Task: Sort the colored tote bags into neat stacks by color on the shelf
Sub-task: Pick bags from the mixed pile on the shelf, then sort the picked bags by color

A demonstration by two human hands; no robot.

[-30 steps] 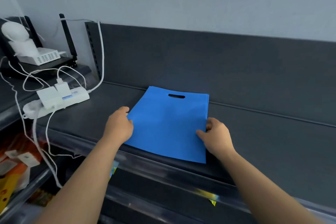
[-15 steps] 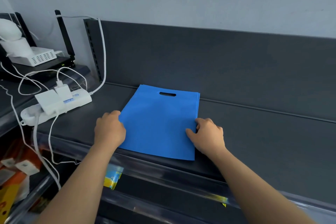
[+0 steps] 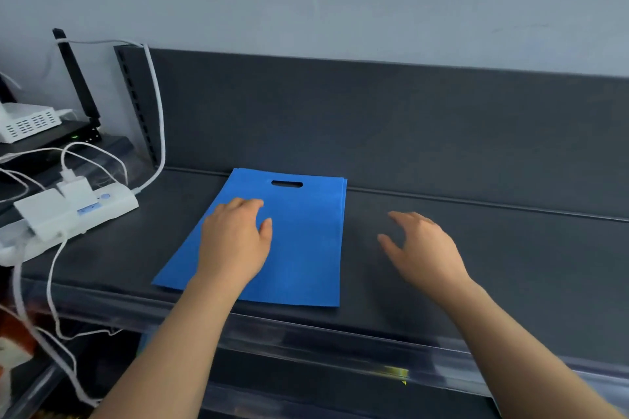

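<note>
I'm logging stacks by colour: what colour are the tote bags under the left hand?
Plain blue, no pattern; the tote bags show best in the head view.

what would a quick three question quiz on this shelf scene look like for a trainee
1. True or false: the left hand is over the blue tote bags.
2. The right hand is: A) gripping the bags; B) open, over the bare shelf to the right of the bags; C) tucked under the bags.
3. Fill in: the bags' handle cutout lies at the end nearest the shelf's ____ panel.
Key: 1 true; 2 B; 3 back.
</note>
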